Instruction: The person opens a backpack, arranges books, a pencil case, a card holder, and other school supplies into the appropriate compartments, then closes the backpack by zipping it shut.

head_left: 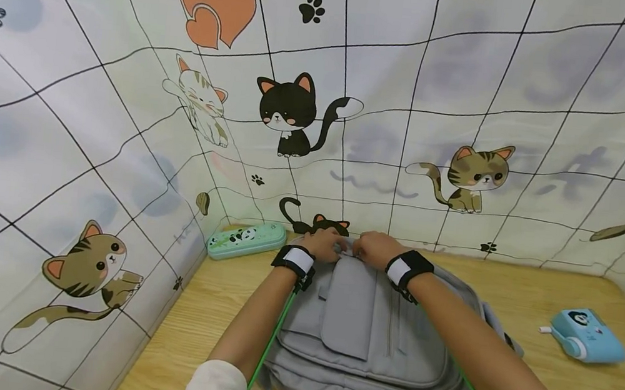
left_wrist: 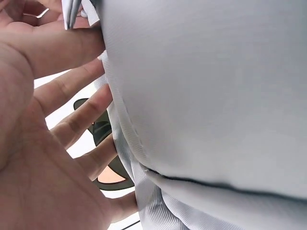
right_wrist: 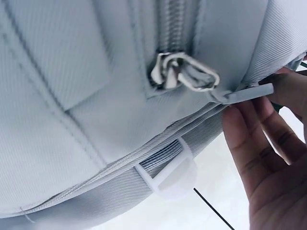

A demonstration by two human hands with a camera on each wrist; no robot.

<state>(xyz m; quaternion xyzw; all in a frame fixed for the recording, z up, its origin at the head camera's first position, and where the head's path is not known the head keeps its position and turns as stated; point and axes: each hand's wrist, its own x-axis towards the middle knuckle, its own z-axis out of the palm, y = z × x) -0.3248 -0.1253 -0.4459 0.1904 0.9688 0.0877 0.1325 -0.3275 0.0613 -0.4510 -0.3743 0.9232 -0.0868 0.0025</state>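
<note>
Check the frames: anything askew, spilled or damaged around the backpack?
One small thing: near the lower-left corner of the right wrist view, what looks like a loose thread pokes out at the edge of the backpack. Odd because it hangs free. No spill shows.

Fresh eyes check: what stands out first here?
A large grey fabric backpack lies centrally on the pale wooden table, the person's left hand and right hand at its far edge. Behind rises a white cat-printed wall covering; a light-blue boxy gadget with a white crank sits to the right.
</note>
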